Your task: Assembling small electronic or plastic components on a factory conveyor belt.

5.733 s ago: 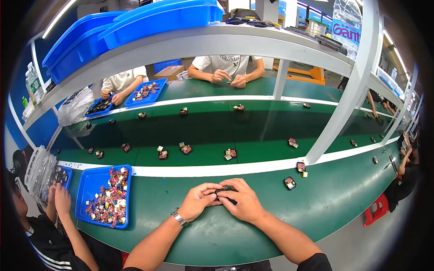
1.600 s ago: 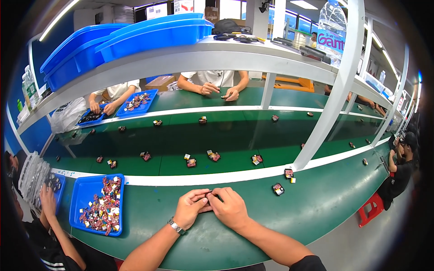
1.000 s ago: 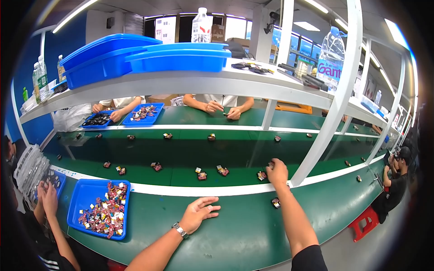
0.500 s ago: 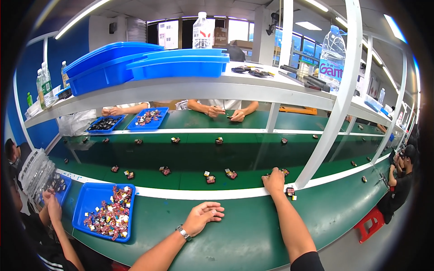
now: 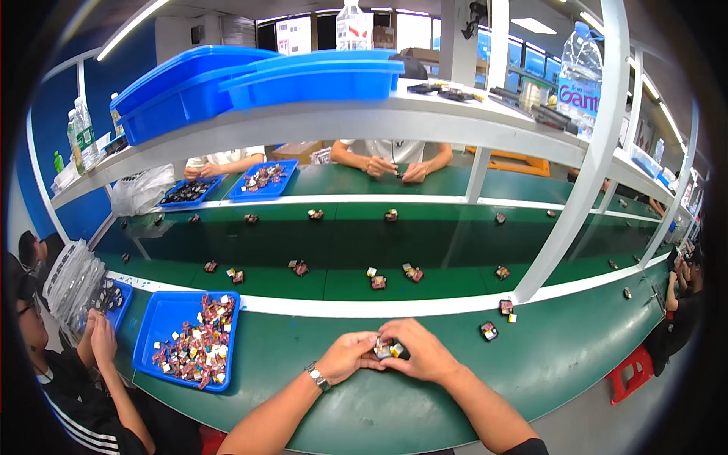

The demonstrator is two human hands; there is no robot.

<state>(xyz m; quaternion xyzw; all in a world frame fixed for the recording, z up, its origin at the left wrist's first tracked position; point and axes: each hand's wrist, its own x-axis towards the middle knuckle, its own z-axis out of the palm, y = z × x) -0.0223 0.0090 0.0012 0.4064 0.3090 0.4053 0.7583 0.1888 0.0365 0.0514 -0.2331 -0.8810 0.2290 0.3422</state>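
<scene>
Holding one small component [image 5: 387, 351] with white and yellow parts between them, the two hands meet over the green tabletop [image 5: 485, 383] in the head view. Half a second ago the right hand [image 5: 421, 351] is out at the white rail [image 5: 364, 305], and the left hand [image 5: 350, 357] waits alone with loosely bent fingers; now the right is back beside the left, so the handling becomes, in my judgement, a work of both hands. The fingers of each hand are closed around the component, but they cover part of it, and I cannot tell which fingertips carry its weight. To the right of the hands, well apart from them, one black-cased piece [image 5: 489, 331] lies on the tabletop, and another piece [image 5: 506, 308] is near it, by the rail. On the left stands a blue tray [image 5: 168, 309] with a heap of reddish, white and yellow parts [image 5: 199, 345]. Beyond the rail, similar small pieces are spread along a green surface [image 5: 334, 246].
</scene>
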